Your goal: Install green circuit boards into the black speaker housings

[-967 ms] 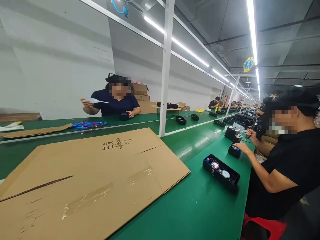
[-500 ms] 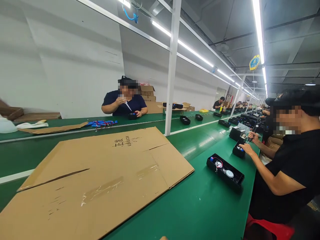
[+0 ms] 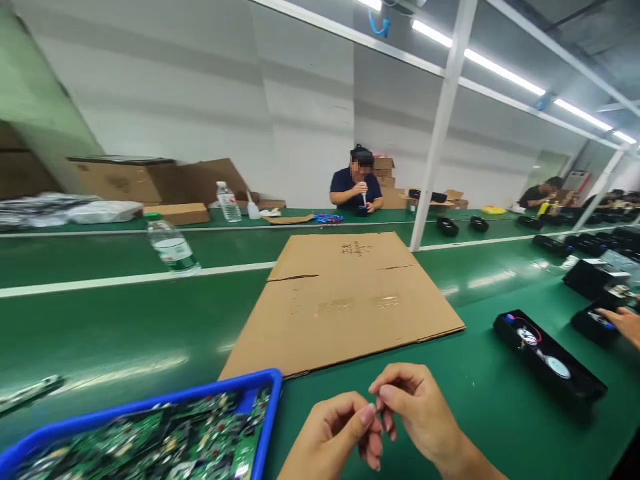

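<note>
The bench point(image 3: 125, 333) is covered in smooth green sheeting with a soft sheen that catches the ceiling lights. On it lies a flattened cardboard sheet point(image 3: 345, 300), matt brown, with glossy strips of clear tape. The blue tray point(image 3: 273, 407) looks like smooth plastic; the circuit boards point(image 3: 165, 443) in it are glossy green. The water bottle point(image 3: 173, 248) is clear plastic. The black casing point(image 3: 547, 357) looks matt plastic.

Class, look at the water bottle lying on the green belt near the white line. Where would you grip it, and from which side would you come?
Grip the water bottle across its round body at the label, coming from above. It lies tilted on the green belt with its green cap pointing away, so fingers closing across the body from either side should hold it. The belt around it looks bare, so an approach from above seems free.
</note>
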A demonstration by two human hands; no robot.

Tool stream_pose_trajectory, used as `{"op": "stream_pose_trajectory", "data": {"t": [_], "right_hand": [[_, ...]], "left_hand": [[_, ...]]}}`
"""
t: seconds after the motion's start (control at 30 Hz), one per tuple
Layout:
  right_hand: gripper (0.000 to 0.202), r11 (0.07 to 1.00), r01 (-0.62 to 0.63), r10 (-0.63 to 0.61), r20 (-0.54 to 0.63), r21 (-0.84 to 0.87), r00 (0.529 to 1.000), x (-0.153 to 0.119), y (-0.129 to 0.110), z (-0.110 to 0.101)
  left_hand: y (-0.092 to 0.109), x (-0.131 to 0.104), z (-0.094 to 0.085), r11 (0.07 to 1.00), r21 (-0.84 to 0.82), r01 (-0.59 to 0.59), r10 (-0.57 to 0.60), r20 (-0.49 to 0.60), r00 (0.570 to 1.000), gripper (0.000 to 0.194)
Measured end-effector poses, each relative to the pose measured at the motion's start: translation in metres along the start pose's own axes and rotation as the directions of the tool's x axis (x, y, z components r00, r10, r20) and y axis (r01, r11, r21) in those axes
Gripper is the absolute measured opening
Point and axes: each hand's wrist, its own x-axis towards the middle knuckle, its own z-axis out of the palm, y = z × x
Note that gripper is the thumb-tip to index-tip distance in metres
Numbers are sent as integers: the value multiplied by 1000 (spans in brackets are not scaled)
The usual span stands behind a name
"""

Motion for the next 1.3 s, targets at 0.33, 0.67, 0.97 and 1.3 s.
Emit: {"op": "stream_pose_trajectory", "data": {"t": [0.33, 0.67, 0.97, 1.3], "right_hand": [[9, 984, 105, -89, 118, -141, 989, -6, -12, -1], [10, 895, 271, -173, 284, -355, 943, -9, -24, -10], [8, 915, 239, -169, 230, -325, 958, -9, -22, -4], [15, 982, -101, 77, 152, 158, 985, -1, -13, 0]], "left_hand": [[4, -3, 2, 998, -63, -26, 27, 11, 1000, 38], [10, -9, 5, 980, -139, 144, -134, 78, 988, 32], [12, -15, 11, 992, -73, 102, -101, 16, 995, 33], [7, -10, 14, 971, -132, -198, 149, -309, 939, 25]]}}
